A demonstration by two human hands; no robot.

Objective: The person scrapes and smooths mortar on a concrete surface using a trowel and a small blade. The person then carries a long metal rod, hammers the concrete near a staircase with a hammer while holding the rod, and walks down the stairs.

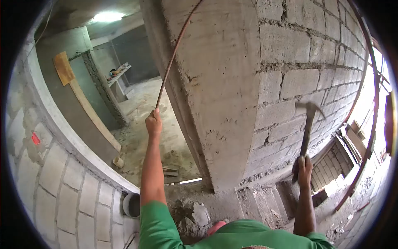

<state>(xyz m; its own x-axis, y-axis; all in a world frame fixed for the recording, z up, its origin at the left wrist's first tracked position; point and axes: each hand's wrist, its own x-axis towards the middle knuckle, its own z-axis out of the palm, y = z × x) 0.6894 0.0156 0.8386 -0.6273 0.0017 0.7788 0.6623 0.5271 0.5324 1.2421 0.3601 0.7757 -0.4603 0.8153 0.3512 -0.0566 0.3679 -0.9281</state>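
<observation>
My left hand (154,123), arm stretched forward, is closed around the lower end of a thin rusty steel rod (173,50). The rod rises past the edge of a concrete column (215,91) and leaves the view at the top. On the right, my right hand (304,167) grips the handle of a claw hammer (307,124). The hammer stands nearly upright, its head raised in front of the block wall (286,83). From this view I cannot tell whether the head touches the wall.
Beyond the doorway lies a rough floor (143,103) with a long board (93,108) leaning on a wall. A bucket (132,205) stands at lower left beside another block wall (68,199). Rubble (192,216) lies near my body. Steps (265,203) and a curved bar (373,103) are at right.
</observation>
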